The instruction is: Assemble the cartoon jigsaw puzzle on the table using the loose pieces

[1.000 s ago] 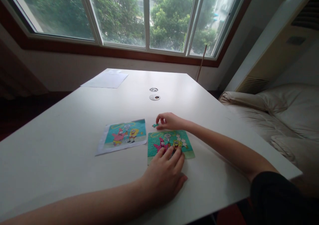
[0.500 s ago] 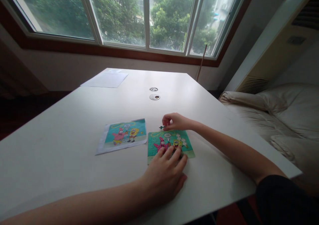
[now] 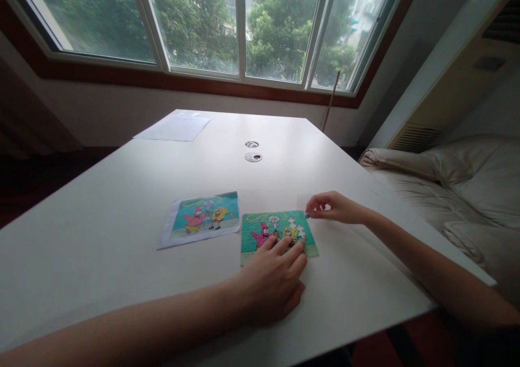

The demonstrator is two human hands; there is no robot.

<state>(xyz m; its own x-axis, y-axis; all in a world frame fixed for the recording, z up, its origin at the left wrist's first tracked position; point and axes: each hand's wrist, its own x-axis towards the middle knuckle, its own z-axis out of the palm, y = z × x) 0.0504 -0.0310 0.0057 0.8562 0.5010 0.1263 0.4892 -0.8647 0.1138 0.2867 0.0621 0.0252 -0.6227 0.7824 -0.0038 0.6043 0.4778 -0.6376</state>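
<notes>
A green jigsaw puzzle [image 3: 254,243] with cartoon figures lies on the white table, and white gaps show in its right part. My left hand [image 3: 276,280] rests with spread fingers on the puzzle's lower edge, covering part of the picture. At the puzzle's upper right corner, my right hand [image 3: 331,207] pinches a small dark-green puzzle piece [image 3: 307,215] between thumb and fingertips. Left of the puzzle lies a printed sheet [image 3: 207,215] bearing the same picture, its white margin slightly creased.
The white table [image 3: 101,237] reaches toward the window. White paper [image 3: 179,127] lies at its far left corner. Two round inserts [image 3: 253,157] are set in the tabletop. A cream leather sofa [image 3: 447,182] stands to the right, with a thin stick [image 3: 331,101] by the wall.
My right hand has moved right with the puzzle piece, from above the puzzle's top edge to its upper right corner. My left hand has stayed on the puzzle.
</notes>
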